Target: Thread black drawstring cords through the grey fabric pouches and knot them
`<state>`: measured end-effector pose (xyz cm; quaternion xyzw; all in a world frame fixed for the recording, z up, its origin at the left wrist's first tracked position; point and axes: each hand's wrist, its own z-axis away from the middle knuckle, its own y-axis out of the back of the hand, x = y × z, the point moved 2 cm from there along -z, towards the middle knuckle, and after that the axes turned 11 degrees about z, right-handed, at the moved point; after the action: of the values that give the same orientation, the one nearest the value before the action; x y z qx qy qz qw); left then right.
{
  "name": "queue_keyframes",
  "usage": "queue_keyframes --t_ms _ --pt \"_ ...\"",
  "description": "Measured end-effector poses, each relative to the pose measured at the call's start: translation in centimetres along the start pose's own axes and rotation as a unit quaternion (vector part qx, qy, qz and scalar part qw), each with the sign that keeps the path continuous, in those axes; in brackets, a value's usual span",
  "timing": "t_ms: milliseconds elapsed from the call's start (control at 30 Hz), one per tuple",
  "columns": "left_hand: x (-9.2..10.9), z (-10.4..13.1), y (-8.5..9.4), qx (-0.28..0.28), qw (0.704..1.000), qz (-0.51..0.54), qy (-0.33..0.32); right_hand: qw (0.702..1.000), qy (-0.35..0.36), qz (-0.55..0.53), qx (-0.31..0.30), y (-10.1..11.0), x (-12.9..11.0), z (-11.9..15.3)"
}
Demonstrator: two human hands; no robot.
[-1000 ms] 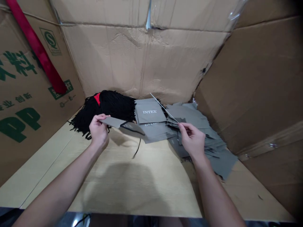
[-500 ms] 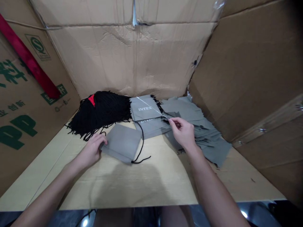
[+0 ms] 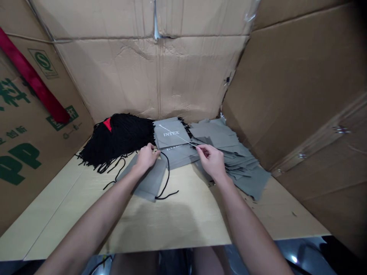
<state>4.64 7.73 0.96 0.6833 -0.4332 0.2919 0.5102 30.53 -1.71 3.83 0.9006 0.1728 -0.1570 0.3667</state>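
Observation:
A grey pouch [image 3: 150, 179] with black cord loops at its sides lies on the pale table. My left hand [image 3: 147, 156] is over the pouch's upper edge, its fingers close together; what they pinch, if anything, is hidden. My right hand [image 3: 211, 158] is closed on a thin white rod [image 3: 179, 136], which points up and left across the grey pouches printed INTEX [image 3: 172, 131]. Left of them lies a large bundle of black cords [image 3: 123, 137] with a red piece on it.
Grey fabric pieces [image 3: 243, 164] are heaped at the right. Cardboard walls [image 3: 189, 72] enclose the back and both sides of the table [image 3: 172, 229]. A red strap [image 3: 37, 80] hangs at the left.
My left hand has moved right and away from me, from the pouch's left corner to its upper edge. The view has shifted slightly; my right hand still holds the rod.

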Motion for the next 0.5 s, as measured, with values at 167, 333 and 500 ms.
queue_keyframes --t_ms 167,333,500 --pt "-1.0 -1.9 -2.0 0.003 0.998 0.040 0.039 1.000 0.002 -0.003 0.002 0.1 0.2 -0.1" --pt "-0.9 -1.6 -2.4 0.026 0.992 0.115 0.043 1.000 0.004 -0.003 0.008 0.3 0.4 -0.1" --pt "-0.1 0.3 -0.9 0.064 0.966 0.251 0.023 1.000 0.001 0.001 0.006 0.5 0.6 -0.2"
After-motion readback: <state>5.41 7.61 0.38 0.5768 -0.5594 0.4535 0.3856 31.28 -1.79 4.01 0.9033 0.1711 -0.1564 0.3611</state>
